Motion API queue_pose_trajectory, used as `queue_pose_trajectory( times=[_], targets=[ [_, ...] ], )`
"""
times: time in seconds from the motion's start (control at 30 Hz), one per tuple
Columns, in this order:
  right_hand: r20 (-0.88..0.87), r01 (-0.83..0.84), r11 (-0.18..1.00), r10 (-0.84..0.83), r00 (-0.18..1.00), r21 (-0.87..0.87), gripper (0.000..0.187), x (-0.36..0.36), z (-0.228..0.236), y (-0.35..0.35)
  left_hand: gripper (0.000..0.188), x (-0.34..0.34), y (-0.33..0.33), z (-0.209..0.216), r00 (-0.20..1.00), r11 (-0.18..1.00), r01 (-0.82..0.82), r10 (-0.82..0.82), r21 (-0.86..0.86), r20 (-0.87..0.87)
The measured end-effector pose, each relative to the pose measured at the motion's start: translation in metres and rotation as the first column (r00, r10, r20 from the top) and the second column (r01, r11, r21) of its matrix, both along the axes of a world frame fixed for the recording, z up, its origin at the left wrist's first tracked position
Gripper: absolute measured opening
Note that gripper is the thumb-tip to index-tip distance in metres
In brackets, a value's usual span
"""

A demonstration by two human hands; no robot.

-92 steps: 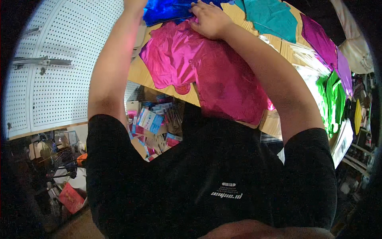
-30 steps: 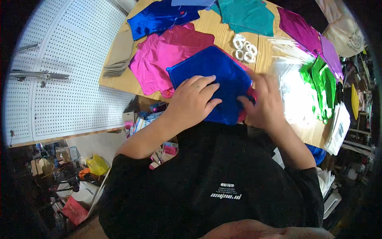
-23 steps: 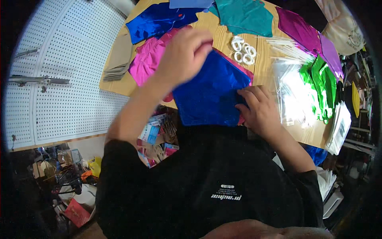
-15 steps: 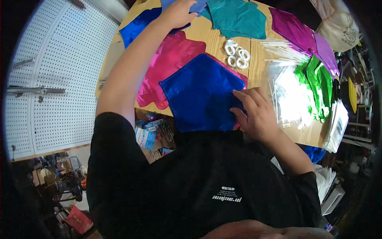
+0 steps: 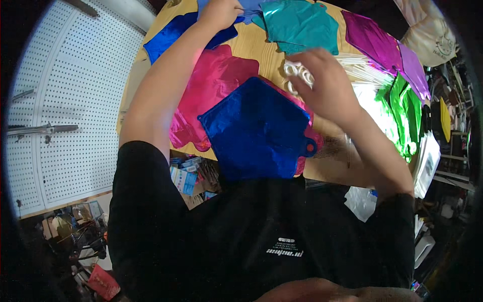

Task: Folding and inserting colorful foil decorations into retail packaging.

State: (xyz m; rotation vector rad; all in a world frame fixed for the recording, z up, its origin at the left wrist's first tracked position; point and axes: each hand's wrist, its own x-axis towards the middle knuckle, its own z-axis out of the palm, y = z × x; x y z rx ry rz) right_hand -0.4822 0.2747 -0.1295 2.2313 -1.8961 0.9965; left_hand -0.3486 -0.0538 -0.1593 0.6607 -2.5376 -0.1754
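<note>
A dark blue flat foil balloon (image 5: 256,131), five-sided with a small holed tab at its right, lies in front of me on top of pink foil balloons (image 5: 221,75). My left hand (image 5: 221,12) reaches to the far edge, its fingers pinched on a light blue foil balloon (image 5: 251,15). Above some small white rolls (image 5: 292,70), perhaps ribbon, hovers my right hand (image 5: 327,85). Its thumb and fingers are apart, slightly blurred, and partly cover the rolls. Nothing shows between them.
Teal foil balloons (image 5: 302,25) lie at the far side, purple ones (image 5: 370,38) at the far right. Thin white sticks (image 5: 362,68) and shiny green balloons (image 5: 400,110) rest at the right. A white pegboard (image 5: 75,100) stands to the left.
My right hand has left the dark blue balloon's right edge and moved away from me over the white rolls, uncovering the holed tab. My left hand has shifted slightly left.
</note>
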Motion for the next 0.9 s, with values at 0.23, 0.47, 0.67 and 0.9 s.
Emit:
queue_pose_trajectory(
  times=[0.23, 0.47, 0.67, 0.9],
  targets=[
    [-0.092, 0.050, 0.992, -0.061, 0.994, -0.118, 0.038, -0.030, -0.050, -0.151, 0.028, -0.003, -0.018, -0.005, 0.993, 0.983, -0.103, 0.111, 0.151, -0.045],
    [-0.087, 0.029, 0.983, -0.013, 0.996, 0.181, 0.047, -0.034, -0.046, -0.209, 0.026, -0.002, -0.024, -0.014, 0.986, 0.985, -0.131, 0.142, 0.113, -0.088],
    [-0.156, 0.056, 0.995, -0.068, 0.985, -0.079, 0.055, -0.035, -0.071, -0.225, 0.019, 0.003, -0.051, -0.029, 0.969, 0.868, -0.099, 0.196, 0.486, -0.152],
    [-0.395, -0.006, 0.987, 0.069, 0.916, 0.159, 0.054, -0.049, -0.071, -0.227, 0.019, 0.001, -0.057, -0.032, 0.834, 0.675, 0.413, -0.010, 0.611, -0.552]
  ],
)
